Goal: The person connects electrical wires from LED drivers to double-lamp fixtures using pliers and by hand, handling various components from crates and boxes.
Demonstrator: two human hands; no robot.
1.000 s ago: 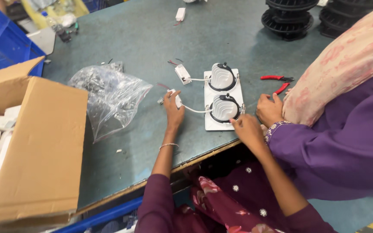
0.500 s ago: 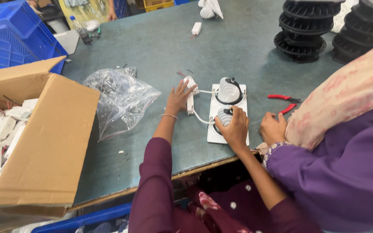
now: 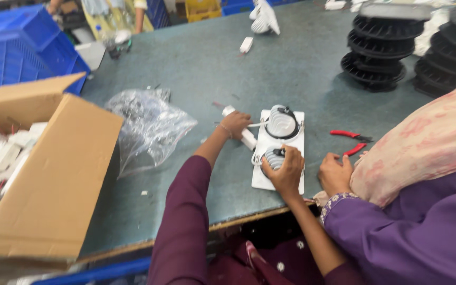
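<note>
— Now, where is the fitting? 
— On the bench (image 3: pixel 196 68), near edge; a white plate (image 3: pixel 291 182) with two round lamps; the right hand (image 3: pixel 286 170) has its fingers clamped on the near lamp (image 3: pixel 272 157); the left hand (image 3: pixel 236 125) has its fingers closed on the white driver (image 3: pixel 248 139), left of the plate. 
— Doing it well? 
— Probably: steady the plate; keep the wire slack; mind the co-worker's hand (image 3: pixel 335 174) just right; red pliers (image 3: pixel 350 142) lie beyond.

A grey-green worktable (image 3: pixel 186 68) carries a white twin-lamp plate (image 3: pixel 279 150), red pliers (image 3: pixel 350 141), a crumpled plastic bag (image 3: pixel 149 126) — and stacked black heat sinks (image 3: pixel 378 50).
</note>
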